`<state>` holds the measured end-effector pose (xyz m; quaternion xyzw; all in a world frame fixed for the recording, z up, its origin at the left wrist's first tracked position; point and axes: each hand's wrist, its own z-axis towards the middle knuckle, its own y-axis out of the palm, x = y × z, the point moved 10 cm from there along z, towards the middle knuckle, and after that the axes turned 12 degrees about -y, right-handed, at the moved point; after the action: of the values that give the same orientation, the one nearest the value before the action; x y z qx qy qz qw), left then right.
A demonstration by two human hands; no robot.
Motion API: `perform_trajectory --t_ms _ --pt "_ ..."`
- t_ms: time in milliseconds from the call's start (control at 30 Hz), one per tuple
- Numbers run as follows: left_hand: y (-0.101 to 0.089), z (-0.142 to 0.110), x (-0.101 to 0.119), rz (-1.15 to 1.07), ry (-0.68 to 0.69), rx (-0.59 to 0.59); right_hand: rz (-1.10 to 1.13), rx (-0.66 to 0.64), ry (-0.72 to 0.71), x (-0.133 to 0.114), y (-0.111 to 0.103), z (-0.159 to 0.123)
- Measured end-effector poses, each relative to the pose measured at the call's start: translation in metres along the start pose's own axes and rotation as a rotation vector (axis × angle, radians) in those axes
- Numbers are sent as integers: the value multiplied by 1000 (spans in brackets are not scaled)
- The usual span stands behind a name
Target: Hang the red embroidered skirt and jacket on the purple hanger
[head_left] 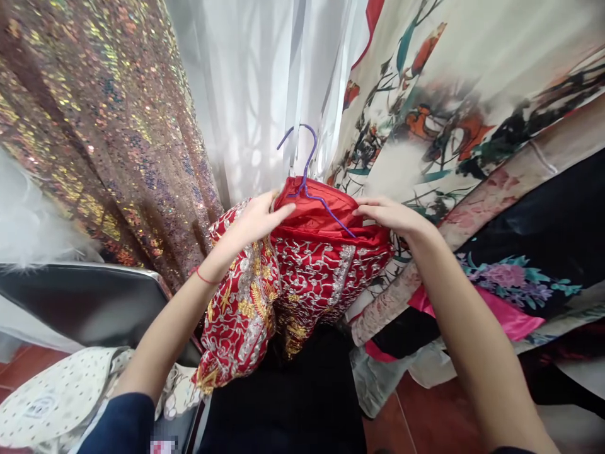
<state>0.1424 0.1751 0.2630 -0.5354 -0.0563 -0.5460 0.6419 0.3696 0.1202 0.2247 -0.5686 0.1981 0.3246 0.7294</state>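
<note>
Head cam: red embroidered garment (312,268) mid-frame, btwn both hands, opening up. L hand (261,216) grips its L edge; R hand (385,213) pinches R edge. Purple hanger (303,184) sits partly in opening, L end unclear. Step's prob. seating garment on hanger; next move likely needs edges kept apart w/ even hold.

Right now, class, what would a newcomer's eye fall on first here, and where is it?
The red garment with silver and gold embroidery stands out at the centre, between the left hand and right hand. A purple hanger rises from its opening; glittering sequined fabric hangs at upper left.
</note>
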Motion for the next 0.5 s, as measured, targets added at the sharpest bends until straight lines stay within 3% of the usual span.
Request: perform_trajectory --t_ms 67,133,200,233,267,333,400,433,500 --pt "-5 -33 7 138 32 250 -18 140 3 -3 -5 -13" --pt "-6 -82 17 165 91 512 -148 256 -38 -16 -2 -23" --pt "4 -135 19 95 148 658 -288 358 -56 -29 5 -29" --pt "14 -157 16 32 172 661 -348 399 -46 -32 8 -32" --pt "30 -171 10 -47 176 551 -398 430 -29 -34 10 -34" --pt "80 -182 -14 -188 42 123 -472 460 -1 -36 13 -36" --pt "108 -192 -46 -268 -165 -57 -516 466 2 -35 14 -36" --pt "110 -194 -62 -278 -258 -35 -530 465 -1 -35 14 -37" --pt "95 -195 -86 -247 -372 169 -555 462 -5 -35 14 -38"
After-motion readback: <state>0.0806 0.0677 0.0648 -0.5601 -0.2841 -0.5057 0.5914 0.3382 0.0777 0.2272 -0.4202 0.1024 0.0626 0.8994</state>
